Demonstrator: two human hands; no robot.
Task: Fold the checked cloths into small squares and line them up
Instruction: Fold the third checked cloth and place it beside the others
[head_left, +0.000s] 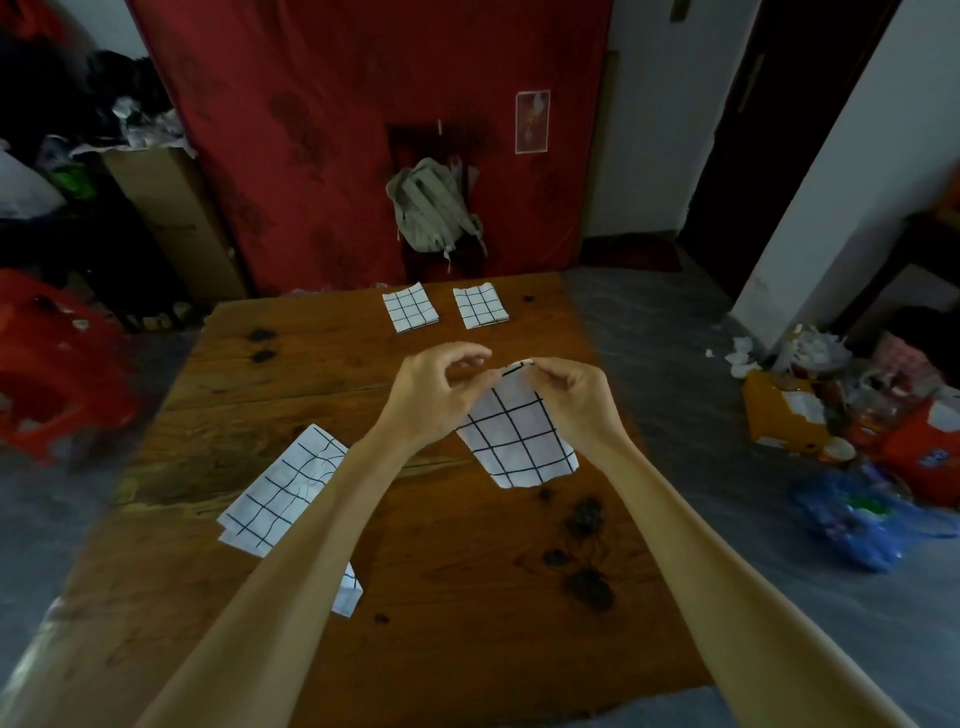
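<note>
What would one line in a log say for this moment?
stage: folding third cloth | left hand and right hand: pinching its top edge | done: two squares | waiting: unfolded cloth

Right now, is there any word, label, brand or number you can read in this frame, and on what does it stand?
None can be read.
Red poster on the wall: pale marks, too blurred to read.
Cardboard box at left: faint print, too small to read.
Red package on the floor at right: white and blue marking, blurred, unreadable.
Checked cloths, such as the held cloth: grid lines only, no text.
</note>
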